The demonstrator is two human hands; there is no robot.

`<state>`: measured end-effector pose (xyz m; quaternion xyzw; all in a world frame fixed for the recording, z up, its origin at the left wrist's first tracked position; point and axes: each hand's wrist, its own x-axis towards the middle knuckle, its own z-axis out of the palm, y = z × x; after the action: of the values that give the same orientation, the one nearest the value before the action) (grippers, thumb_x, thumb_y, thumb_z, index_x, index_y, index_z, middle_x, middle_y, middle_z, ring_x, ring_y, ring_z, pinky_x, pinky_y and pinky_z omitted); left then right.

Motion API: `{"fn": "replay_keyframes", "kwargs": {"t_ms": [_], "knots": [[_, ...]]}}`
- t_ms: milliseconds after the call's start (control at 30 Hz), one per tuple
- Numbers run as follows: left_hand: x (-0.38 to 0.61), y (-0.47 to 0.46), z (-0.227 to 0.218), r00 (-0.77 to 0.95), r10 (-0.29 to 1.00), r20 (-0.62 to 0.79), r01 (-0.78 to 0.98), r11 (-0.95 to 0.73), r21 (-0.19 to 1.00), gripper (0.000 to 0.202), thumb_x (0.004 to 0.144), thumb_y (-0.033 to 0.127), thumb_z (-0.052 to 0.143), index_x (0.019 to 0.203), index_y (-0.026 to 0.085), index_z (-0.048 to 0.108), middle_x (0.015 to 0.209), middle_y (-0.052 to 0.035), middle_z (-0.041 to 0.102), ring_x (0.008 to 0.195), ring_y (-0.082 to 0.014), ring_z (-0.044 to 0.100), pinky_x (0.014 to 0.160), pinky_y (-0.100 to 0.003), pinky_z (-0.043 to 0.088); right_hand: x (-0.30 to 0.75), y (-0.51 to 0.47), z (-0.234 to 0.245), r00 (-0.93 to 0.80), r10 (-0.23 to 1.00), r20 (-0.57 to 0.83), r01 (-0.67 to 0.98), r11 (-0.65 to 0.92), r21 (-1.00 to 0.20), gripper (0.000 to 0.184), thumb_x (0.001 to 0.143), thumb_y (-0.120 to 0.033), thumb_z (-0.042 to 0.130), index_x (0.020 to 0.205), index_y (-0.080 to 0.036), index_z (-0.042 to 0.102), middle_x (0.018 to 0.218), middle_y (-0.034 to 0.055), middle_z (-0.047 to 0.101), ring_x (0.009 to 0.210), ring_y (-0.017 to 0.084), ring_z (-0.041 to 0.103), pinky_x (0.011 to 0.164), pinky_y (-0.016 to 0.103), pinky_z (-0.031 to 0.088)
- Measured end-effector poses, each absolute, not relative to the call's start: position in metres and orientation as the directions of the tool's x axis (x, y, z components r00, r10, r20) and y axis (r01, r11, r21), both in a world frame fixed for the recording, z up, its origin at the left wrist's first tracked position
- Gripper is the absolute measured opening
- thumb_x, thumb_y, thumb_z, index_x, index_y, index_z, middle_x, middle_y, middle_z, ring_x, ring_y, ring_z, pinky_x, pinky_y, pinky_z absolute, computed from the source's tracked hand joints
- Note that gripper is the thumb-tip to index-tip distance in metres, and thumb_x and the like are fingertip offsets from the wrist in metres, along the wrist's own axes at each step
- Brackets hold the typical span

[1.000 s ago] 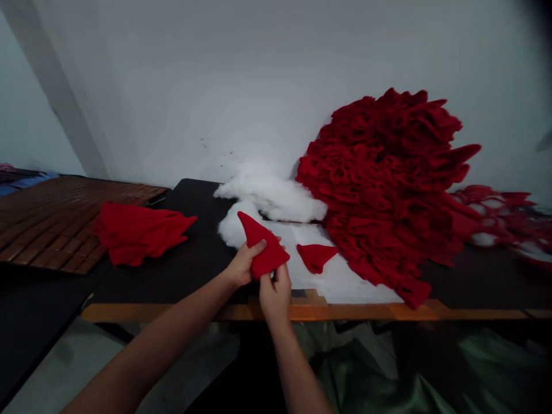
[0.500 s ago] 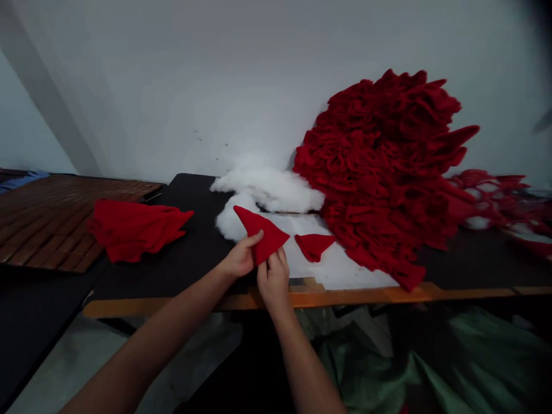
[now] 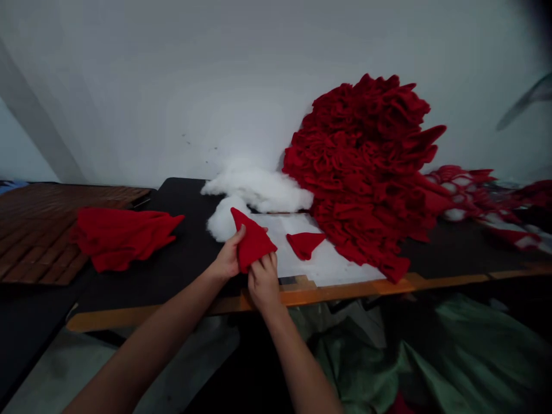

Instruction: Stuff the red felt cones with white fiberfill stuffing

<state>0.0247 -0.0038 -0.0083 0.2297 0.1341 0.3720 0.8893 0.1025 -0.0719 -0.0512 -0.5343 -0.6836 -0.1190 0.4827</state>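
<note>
Holding a red cloth cone in both partly curled hands

Fingertips of the right hand are hidden at the red cloth cone's lower edge | most fingers of the left hand are screened behind it | both forearms are cropped by the bottom edge | brown slatted mat is cut off at left | red-and-white bundles at right are blurred

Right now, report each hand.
Left hand: closed on the red cone, thumb on its front.
Right hand: at the red cone's lower edge, fingertips hidden; open or closed cannot be told.
</note>
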Motion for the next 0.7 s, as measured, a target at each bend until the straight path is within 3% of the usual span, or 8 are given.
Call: {"fn": "replay_keyframes", "kwargs": {"t_ms": [133,233,300,367,500,600,700], "knots": [[0.027,-0.004,-0.01,0.626,0.779,-0.013,-0.663,0.542,0.517,0.018,0.074,0.01,0.055,0.091,0.013,0.059,0.084,-0.0043,0.066,0.08,-0.0134,0.062,0.086,-0.026,0.045,0.112,-0.06,-0.039,0.243,0.668,0.703,0.795,0.278,-0.539,0.038,0.072,-0.004,0.038,0.101,-0.015,0.06,0.097,0.0116,0.058,0.1,0.023,0.049,0.088,0.044,0.043],[0.028,0.001,-0.009,0.577,0.812,-0.088,-0.659,0.527,0.537,0.013,0.075,0.014,0.056,0.088,0.014,0.059,0.079,-0.0028,0.066,0.072,-0.0119,0.062,0.079,-0.025,0.048,0.115,-0.064,-0.03,0.29,0.706,0.646,0.702,0.302,-0.645,0.03,0.079,-0.012,0.039,0.101,-0.016,0.059,0.093,0.0098,0.06,0.093,0.02,0.055,0.083,0.038,0.047],[0.027,0.005,-0.008,0.537,0.828,-0.164,-0.669,0.536,0.516,0.012,0.077,0.023,0.056,0.084,0.013,0.059,0.077,-0.0036,0.066,0.068,-0.0126,0.062,0.074,-0.025,0.05,0.113,-0.072,-0.028,0.281,0.677,0.68,0.697,0.343,-0.63,0.032,0.082,-0.015,0.038,0.11,-0.017,0.054,0.108,0.0107,0.057,0.103,0.019,0.052,0.088,0.038,0.045],[0.026,0.006,-0.006,0.518,0.829,-0.209,-0.68,0.548,0.488,0.016,0.075,0.028,0.058,0.079,0.013,0.058,0.073,-0.0035,0.065,0.064,-0.0123,0.062,0.069,-0.023,0.05,0.108,-0.08,-0.031,0.211,0.626,0.751,0.741,0.399,-0.541,0.039,0.083,-0.012,0.035,0.119,-0.02,0.048,0.123,0.01,0.049,0.115,0.019,0.044,0.095,0.041,0.039],[0.026,0.0,-0.005,0.549,0.809,-0.209,-0.669,0.575,0.47,0.013,0.073,0.024,0.061,0.077,0.012,0.058,0.069,-0.0027,0.064,0.061,-0.0103,0.061,0.066,-0.02,0.05,0.1,-0.075,-0.041,0.028,0.627,0.778,0.814,0.438,-0.382,0.044,0.08,-0.008,0.034,0.122,-0.017,0.046,0.129,0.0129,0.044,0.123,0.023,0.035,0.098,0.048,0.036],[0.028,-0.004,-0.006,0.576,0.8,-0.167,-0.657,0.575,0.487,0.007,0.074,0.015,0.057,0.079,0.01,0.059,0.072,-0.0038,0.065,0.067,-0.0112,0.062,0.073,-0.021,0.049,0.1,-0.063,-0.042,0.092,0.677,0.73,0.83,0.353,-0.432,0.042,0.078,-0.009,0.037,0.118,-0.012,0.049,0.124,0.0172,0.047,0.119,0.026,0.039,0.096,0.047,0.038],[0.027,-0.002,-0.005,0.586,0.796,-0.15,-0.675,0.582,0.454,0.012,0.078,0.019,0.053,0.08,0.01,0.06,0.073,-0.0044,0.066,0.067,-0.0112,0.062,0.072,-0.021,0.049,0.102,-0.063,-0.035,0.169,0.673,0.72,0.785,0.35,-0.511,0.036,0.079,-0.011,0.039,0.113,-0.014,0.053,0.124,0.0149,0.045,0.116,0.023,0.042,0.096,0.043,0.039]]}}
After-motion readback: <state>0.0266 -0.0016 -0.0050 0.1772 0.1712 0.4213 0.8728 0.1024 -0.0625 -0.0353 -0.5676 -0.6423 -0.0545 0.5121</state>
